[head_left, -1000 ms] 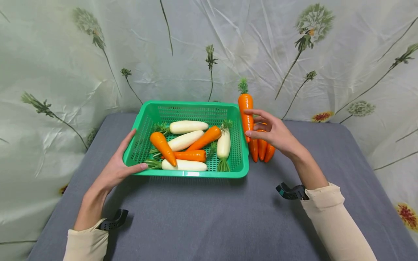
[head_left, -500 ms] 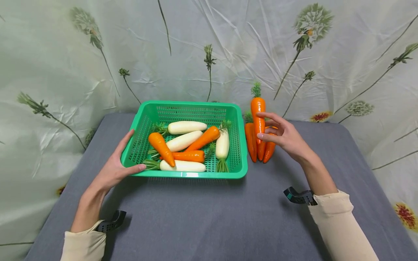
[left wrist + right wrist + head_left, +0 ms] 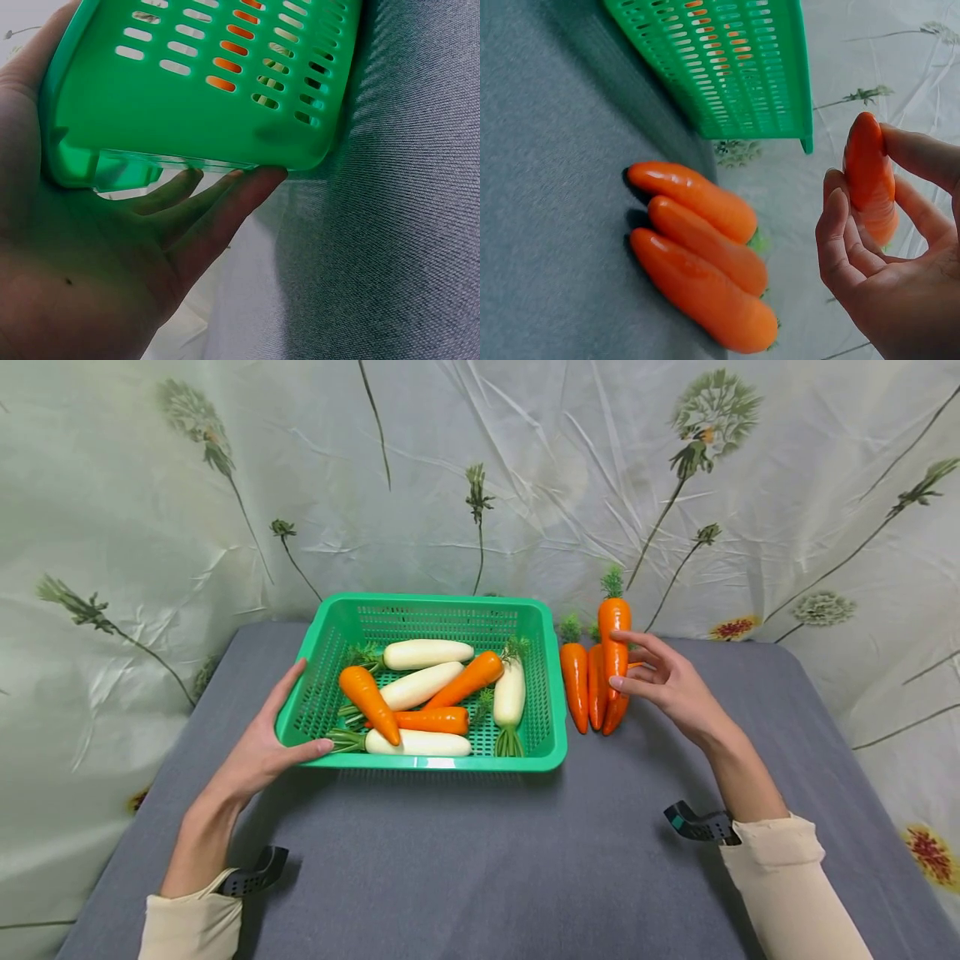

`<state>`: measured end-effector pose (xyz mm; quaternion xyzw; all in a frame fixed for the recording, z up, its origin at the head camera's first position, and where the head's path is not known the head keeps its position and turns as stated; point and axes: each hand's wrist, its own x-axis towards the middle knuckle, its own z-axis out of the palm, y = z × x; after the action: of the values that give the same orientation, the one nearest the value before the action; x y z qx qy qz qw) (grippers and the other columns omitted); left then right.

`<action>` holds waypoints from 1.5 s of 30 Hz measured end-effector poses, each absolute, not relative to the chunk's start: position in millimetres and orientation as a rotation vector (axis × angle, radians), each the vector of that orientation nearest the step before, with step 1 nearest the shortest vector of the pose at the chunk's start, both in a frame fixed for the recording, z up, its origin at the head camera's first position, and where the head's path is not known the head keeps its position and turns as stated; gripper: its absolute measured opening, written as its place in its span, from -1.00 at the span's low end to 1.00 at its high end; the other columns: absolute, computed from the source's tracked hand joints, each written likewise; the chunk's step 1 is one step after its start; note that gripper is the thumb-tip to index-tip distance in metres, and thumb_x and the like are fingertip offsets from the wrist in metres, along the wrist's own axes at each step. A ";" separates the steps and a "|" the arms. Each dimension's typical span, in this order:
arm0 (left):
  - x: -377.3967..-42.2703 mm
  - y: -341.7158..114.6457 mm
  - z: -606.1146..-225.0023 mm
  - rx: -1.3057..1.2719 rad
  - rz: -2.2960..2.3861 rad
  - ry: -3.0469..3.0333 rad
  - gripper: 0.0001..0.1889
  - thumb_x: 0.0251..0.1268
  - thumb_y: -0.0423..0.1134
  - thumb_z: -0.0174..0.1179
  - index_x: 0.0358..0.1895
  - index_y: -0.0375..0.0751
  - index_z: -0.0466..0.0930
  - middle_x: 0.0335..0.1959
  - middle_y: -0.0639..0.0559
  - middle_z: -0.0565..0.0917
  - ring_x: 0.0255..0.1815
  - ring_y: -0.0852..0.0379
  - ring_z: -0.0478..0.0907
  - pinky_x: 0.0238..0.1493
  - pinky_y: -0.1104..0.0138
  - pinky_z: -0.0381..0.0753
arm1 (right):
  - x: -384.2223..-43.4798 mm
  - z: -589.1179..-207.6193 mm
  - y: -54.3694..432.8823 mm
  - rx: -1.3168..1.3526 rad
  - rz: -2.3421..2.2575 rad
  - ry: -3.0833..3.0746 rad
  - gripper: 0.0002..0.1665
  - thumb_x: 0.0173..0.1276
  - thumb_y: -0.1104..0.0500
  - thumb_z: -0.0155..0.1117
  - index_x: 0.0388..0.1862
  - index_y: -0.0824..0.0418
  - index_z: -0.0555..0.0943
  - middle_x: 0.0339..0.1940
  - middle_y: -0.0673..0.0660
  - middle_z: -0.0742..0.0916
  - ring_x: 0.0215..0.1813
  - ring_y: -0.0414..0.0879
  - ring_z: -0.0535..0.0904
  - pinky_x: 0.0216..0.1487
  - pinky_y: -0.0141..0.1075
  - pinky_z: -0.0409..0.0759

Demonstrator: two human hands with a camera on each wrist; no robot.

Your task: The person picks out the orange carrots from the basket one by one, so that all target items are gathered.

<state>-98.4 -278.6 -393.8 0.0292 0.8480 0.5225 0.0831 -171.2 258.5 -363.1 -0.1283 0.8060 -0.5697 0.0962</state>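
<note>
My left hand (image 3: 258, 756) holds the left front corner of a green plastic basket (image 3: 442, 600), its thumb along the front rim. In the left wrist view, the fingers (image 3: 232, 206) reach under the rim. White radishes (image 3: 427, 652) and orange carrots (image 3: 371, 700) lie inside the basket. Raised right of it, an upright carrot (image 3: 615, 618) with a green leafy top is pinched between the thumb and fingers of my right hand (image 3: 678, 689). Three more carrots (image 3: 701, 244) lie side by side on the table in the right wrist view, apart from the held one.
A grey cloth (image 3: 480, 860) covers the table. Behind it hangs a pale curtain (image 3: 525, 485) with a dandelion print. Black bands (image 3: 701, 822) sit on both wrists.
My right hand has moved right and slightly down with the carrot, from beside the basket's right rim to over the rightmost loose carrot. The left hand stays at the basket corner.
</note>
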 end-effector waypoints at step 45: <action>-97.8 -277.5 -392.4 0.063 1.562 2.530 0.18 0.28 -0.25 0.43 0.68 0.55 -0.27 0.69 -0.22 0.05 0.34 0.15 0.27 0.10 0.65 0.29 | -153.4 -419.1 298.1 -0.145 -1.622 2.528 -0.22 0.50 0.20 0.34 0.59 0.22 0.23 0.01 0.10 0.59 -0.25 -0.21 0.73 -0.18 -0.28 0.73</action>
<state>-97.8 -277.5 -392.4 0.0210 0.8478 0.5232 0.0836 -153.4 298.1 -419.1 -0.0481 0.8388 -0.5381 0.0671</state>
